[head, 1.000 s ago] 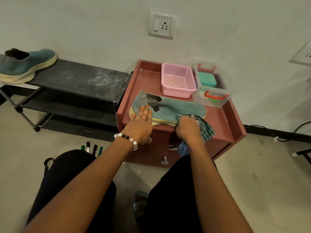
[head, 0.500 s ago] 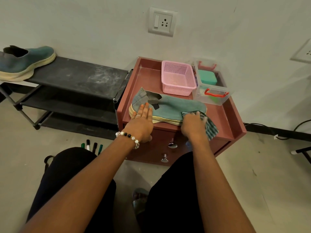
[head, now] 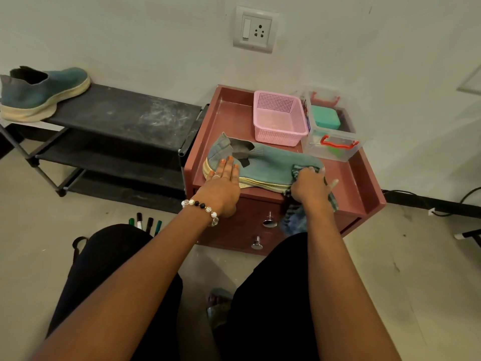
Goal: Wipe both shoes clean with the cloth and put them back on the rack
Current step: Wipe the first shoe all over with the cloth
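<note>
The shoe being wiped (head: 270, 165) lies on its side on the tabletop (head: 346, 178) of a red drawer unit, close to the near edge. Its yellow sole faces the person and its upper faces the far wall. The long axis runs left to right, roughly parallel to the near edge: the heel and open collar are at the left, the toe at the right.

The left hand (head: 221, 188) lies flat on the heel end with fingers straight, pressing the shoe down. The right hand (head: 309, 186) is closed around the cloth (head: 296, 217) and holds it against the toe end; a loose tail of the cloth hangs over the front of the unit, beside a drawer knob.

Risks, as judged from this position:
- The shoe rests near the edge. A wiping stroke toward the person could push it off the tabletop, since the left hand only presses and does not grip.
- The hanging cloth tail could catch on the drawer knob and pull out of the right hand.
- A stroke toward the far side could drive the toe into the pink basket (head: 278, 118) or the clear box (head: 333, 144) just beyond it.

The second shoe (head: 39, 95) stands upright on the top shelf of the rack (head: 125, 115) at the far left, toe pointing right.
</note>
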`<state>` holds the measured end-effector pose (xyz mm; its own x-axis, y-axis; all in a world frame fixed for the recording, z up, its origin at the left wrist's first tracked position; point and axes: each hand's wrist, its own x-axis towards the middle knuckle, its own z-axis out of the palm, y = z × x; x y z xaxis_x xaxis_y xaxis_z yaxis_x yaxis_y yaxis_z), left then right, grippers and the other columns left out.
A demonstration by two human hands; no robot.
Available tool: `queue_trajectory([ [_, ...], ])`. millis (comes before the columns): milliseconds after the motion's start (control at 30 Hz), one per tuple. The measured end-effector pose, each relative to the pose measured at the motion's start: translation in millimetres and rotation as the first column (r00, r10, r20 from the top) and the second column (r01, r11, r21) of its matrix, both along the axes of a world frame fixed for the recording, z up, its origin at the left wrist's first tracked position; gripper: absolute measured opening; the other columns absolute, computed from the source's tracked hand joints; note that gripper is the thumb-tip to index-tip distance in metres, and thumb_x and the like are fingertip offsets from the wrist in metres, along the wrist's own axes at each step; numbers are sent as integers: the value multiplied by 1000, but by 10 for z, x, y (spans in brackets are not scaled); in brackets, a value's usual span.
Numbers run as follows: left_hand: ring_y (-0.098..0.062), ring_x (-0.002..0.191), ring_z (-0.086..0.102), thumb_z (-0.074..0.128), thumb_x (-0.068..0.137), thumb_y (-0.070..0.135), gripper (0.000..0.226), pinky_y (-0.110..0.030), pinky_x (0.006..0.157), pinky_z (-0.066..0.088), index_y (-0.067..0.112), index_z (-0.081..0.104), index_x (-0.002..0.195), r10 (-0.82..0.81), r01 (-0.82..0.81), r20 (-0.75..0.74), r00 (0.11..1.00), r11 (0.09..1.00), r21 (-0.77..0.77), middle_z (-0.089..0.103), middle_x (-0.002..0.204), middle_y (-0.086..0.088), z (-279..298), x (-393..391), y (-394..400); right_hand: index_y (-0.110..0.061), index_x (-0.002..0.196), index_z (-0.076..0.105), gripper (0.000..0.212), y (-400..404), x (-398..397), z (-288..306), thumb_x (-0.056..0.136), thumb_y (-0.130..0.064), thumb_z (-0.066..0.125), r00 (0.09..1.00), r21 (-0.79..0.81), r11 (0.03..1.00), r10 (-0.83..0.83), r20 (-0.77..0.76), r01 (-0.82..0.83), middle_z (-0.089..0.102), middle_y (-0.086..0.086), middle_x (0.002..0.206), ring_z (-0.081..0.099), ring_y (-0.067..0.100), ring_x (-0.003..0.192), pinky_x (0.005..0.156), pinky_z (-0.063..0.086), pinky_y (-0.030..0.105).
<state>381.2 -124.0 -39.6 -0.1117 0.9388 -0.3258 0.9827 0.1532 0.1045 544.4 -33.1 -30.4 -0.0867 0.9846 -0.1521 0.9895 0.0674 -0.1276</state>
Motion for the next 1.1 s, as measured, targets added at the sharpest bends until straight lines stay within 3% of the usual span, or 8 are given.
queue_trajectory([
  [67, -28, 143, -25, 45, 89, 2, 87, -44, 117, -4, 3, -19, 148, 5, -5, 9, 1000, 1000, -3, -32, 153, -13, 18, 3, -8, 4, 145, 25, 57, -27, -77, -37, 92, -7, 43, 998, -28, 999, 24, 52, -23, 13, 22, 156, 3, 40, 145, 115, 4, 57],
  [267, -29, 144, -23, 44, 90, 1, 86, -45, 117, -3, 3, -19, 148, 2, -2, -21, 1000, 1000, 22, -31, 153, -15, 14, 32, -25, 2, 126, 49, 36, -314, -322, -117, 92, -12, 50, 958, -104, 953, 279, -64, -285, 38, 23, 144, 25, 38, 138, 114, 23, 51],
  [400, -27, 144, -23, 42, 90, 1, 86, -45, 117, -5, 5, -20, 149, -9, 10, -41, 999, 999, 33, -31, 154, -13, 14, 9, -57, 0, 123, 54, 35, -111, -119, -48, 88, -5, 47, 994, -53, 995, 87, -59, -90, 44, 20, 140, 29, 35, 136, 113, 17, 57],
  [633, -25, 144, -25, 46, 89, 2, 90, -48, 118, -3, 8, -20, 149, -9, 9, -4, 1000, 1000, 3, -33, 153, -9, 33, -24, -55, 5, 145, 22, 58, -26, -141, -49, 91, -5, 42, 1000, -61, 998, -11, 0, 11, 6, 23, 157, -2, 39, 145, 115, 2, 54],
  [733, -25, 143, -26, 46, 88, 0, 91, -50, 118, -1, 7, -21, 148, -2, 3, 27, 1000, 998, -56, -34, 153, -10, 66, -28, -19, 3, 128, 48, 40, -246, -330, -80, 90, -8, 47, 985, -96, 981, 172, 18, -169, 31, 28, 147, 19, 40, 141, 117, 5, 53],
  [867, -25, 143, -26, 50, 88, 1, 94, -50, 119, 1, 7, -22, 148, 5, -3, 30, 1000, 997, -79, -35, 152, -10, 94, -15, 7, 4, 127, 48, 37, -520, -531, 19, 93, -12, 48, 927, -71, 924, 371, -63, -375, 41, 24, 140, 30, 38, 134, 115, 20, 47],
  [967, -26, 143, -26, 48, 89, 1, 92, -50, 118, 1, 7, -22, 148, 0, 1, 17, 1000, 996, -84, -36, 152, -10, 79, -13, 15, 1, 113, 56, 26, -435, -347, 60, 90, -5, 47, 935, -41, 942, 325, -142, -334, 55, 21, 123, 44, 38, 122, 108, 30, 50],
  [1100, -24, 143, -26, 44, 89, -1, 89, -50, 117, -2, 8, -22, 148, -8, 8, 3, 1000, 997, -83, -36, 152, -8, 65, -41, 16, 3, 108, 58, 25, -82, 19, 10, 87, -2, 48, 993, -42, 994, 99, -59, -101, 56, 23, 124, 46, 39, 123, 105, 33, 56],
])
